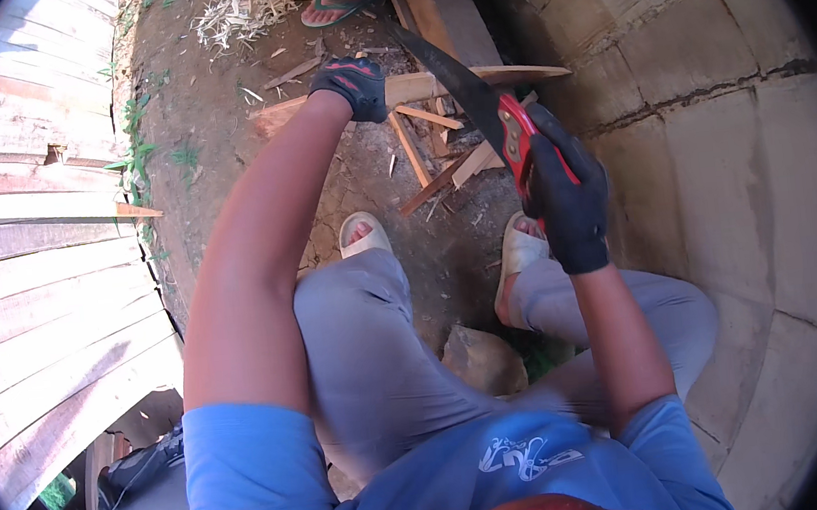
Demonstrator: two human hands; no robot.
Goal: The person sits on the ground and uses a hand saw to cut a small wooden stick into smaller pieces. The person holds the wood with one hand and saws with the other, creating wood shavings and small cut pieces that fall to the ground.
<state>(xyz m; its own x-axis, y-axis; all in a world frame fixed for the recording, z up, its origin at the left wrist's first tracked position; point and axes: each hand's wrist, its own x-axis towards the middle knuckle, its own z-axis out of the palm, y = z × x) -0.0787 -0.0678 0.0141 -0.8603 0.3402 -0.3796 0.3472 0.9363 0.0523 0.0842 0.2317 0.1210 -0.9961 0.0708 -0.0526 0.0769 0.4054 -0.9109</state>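
Observation:
My right hand (569,185), in a dark glove, is closed around the red handle of a pruning saw (520,136). The saw's dark curved blade points away to the upper left and crosses over a narrow wooden board (412,88). Whether its teeth touch the wood, I cannot tell. My left hand (353,88), also gloved, is closed on the board left of the blade; its fingertips are hidden. The board lies crosswise in front of my feet, its right end tapering near the wall.
Loose wood strips (411,151) lie beneath the board. Longer planks (440,16) extend away beyond it. Wood shavings (243,17) lie near another person's sandalled foot (326,9). A block wall (715,166) stands right, a plank wall (43,241) left. A stone (482,358) sits between my legs.

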